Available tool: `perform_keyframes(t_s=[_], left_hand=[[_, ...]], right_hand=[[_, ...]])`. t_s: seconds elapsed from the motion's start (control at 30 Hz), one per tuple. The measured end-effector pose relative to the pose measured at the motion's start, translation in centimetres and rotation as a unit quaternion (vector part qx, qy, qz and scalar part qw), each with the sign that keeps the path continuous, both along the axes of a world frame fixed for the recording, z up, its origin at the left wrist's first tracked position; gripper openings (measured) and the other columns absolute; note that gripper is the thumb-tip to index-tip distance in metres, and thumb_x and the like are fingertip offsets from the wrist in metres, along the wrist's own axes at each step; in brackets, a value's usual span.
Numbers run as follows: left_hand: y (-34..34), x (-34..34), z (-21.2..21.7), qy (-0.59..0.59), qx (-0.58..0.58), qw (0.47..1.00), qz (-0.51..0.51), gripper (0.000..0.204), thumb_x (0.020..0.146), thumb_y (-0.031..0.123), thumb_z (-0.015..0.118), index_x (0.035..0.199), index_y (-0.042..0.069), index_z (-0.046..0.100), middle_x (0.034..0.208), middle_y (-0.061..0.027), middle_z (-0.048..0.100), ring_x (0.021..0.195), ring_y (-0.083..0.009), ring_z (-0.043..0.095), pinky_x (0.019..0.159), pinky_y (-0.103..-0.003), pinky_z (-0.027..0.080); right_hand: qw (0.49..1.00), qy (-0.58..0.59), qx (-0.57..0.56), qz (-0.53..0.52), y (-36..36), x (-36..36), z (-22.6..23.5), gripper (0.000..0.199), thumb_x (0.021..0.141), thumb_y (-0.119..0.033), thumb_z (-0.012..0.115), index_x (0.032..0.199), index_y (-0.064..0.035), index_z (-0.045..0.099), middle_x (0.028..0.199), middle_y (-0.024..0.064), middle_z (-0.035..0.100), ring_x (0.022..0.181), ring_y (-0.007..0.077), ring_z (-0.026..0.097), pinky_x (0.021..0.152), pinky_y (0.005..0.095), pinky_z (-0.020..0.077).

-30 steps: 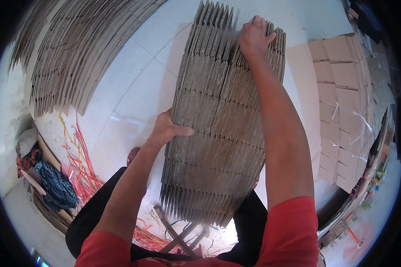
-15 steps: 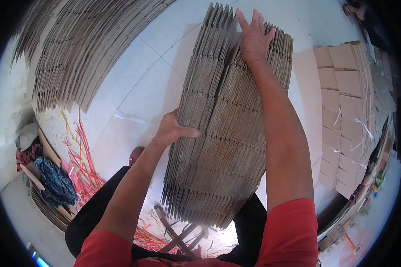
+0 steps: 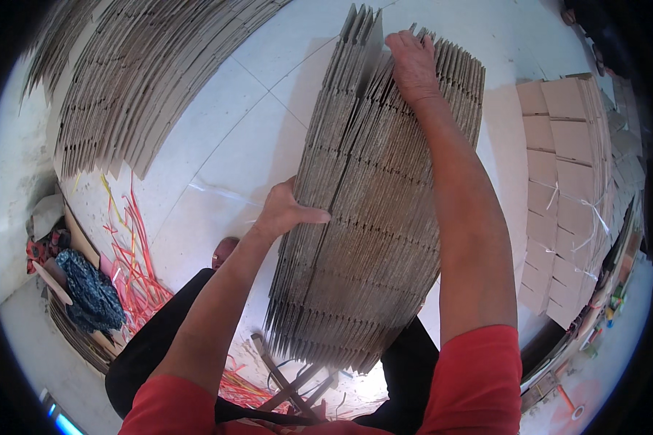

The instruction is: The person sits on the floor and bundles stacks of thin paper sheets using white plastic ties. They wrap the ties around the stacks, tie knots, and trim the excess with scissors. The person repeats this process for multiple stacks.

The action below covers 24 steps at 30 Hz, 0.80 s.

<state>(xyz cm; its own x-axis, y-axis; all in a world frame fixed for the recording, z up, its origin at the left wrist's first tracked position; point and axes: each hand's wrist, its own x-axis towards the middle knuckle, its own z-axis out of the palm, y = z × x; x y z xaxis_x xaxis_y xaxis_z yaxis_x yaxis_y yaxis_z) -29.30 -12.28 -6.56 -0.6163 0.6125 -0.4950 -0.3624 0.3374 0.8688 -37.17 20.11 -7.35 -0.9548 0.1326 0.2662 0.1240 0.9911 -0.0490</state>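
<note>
far left i see a dark cloth bundle (image 3: 88,290) and loose red and yellow strapping (image 3: 127,239) on the pale floor (image 3: 218,145), under a fanned row of flat cardboard (image 3: 134,80). my left hand (image 3: 286,212) presses the near left edge of the stack of flattened corrugated sheets (image 3: 374,239), fingers wrapped behind, thumb on top, clenched onto it. the stack stands on edge between my knees, long axis running away from me, leaning slightly right. my right hand (image 3: 413,65) lies flat, fingers spread, on its far top edge, pressing rather than gripping. the sheets look brown, ribbed, slotted, unevenly aligned. right lies a tied bundle of cardboard (image 3: 566,196).
</note>
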Motion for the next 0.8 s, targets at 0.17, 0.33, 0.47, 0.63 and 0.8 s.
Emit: perform_keyframes(t_s=[0.17, 0.33, 0.47, 0.63, 0.8], left_hand=[[-0.5, -0.1, -0.3, 0.022, -0.011, 1.000, -0.011, 0.081, 0.051, 0.022, 0.083, 0.118, -0.007, 0.049, 0.106, -0.0139, 0.062, 0.099, -0.0220, 0.057, 0.090, -0.031, 0.042], [-0.7, -0.1, -1.1, 0.055, -0.029, 0.998, -0.032, 0.079, 0.055, 0.025, 0.082, 0.119, -0.007, 0.049, 0.106, -0.0138, 0.061, 0.100, -0.0217, 0.057, 0.090, -0.032, 0.042], [-2.5, -1.1, -0.3, -0.035, -0.034, 0.999, 0.007, 0.076, 0.061, 0.026, 0.080, 0.121, -0.007, 0.048, 0.106, -0.0124, 0.061, 0.099, -0.0197, 0.056, 0.090, -0.031, 0.042], [-4.9, -1.5, 0.0, 0.154, -0.226, 0.961, 0.046, 0.080, 0.064, 0.028, 0.074, 0.129, -0.004, 0.040, 0.104, -0.0207, 0.061, 0.096, -0.0292, 0.059, 0.085, -0.035, 0.046], [-0.1, 0.6, 4.4, 0.240, -0.346, 0.907, 0.006, 0.103, 0.063, 0.038, 0.072, 0.143, 0.009, 0.015, 0.120, -0.0264, 0.051, 0.107, -0.0394, 0.053, 0.087, -0.041, 0.045]], right_hand=[[0.994, -0.093, 0.042, 0.048, -2.1, -0.5, 2.9, 0.072, 0.076, 0.010, 0.047, 0.137, -0.0256, 0.035, 0.107, 0.0069, 0.054, 0.109, 0.0233, 0.050, 0.104, 0.0505, 0.0241], [0.997, 0.006, 0.052, 0.065, -1.0, -0.4, 1.5, 0.050, 0.077, 0.000, 0.050, 0.123, -0.0190, 0.050, 0.111, 0.0056, 0.054, 0.110, 0.0232, 0.048, 0.100, 0.0484, 0.0282], [0.993, 0.090, 0.048, 0.052, -0.8, -0.3, 0.8, 0.033, 0.071, -0.001, 0.055, 0.103, -0.0094, 0.057, 0.115, 0.0069, 0.054, 0.111, 0.0246, 0.047, 0.098, 0.0402, 0.0339], [0.993, 0.084, -0.033, 0.074, -1.2, -0.5, 0.6, 0.030, 0.065, 0.003, 0.054, 0.094, -0.0044, 0.057, 0.109, 0.0114, 0.056, 0.108, 0.0297, 0.049, 0.092, 0.0386, 0.0396], [0.995, 0.064, -0.019, 0.068, 0.5, 0.0, 0.9, 0.027, 0.075, -0.001, 0.046, 0.100, -0.0037, 0.055, 0.111, 0.0120, 0.054, 0.113, 0.0308, 0.046, 0.097, 0.0417, 0.0358]])
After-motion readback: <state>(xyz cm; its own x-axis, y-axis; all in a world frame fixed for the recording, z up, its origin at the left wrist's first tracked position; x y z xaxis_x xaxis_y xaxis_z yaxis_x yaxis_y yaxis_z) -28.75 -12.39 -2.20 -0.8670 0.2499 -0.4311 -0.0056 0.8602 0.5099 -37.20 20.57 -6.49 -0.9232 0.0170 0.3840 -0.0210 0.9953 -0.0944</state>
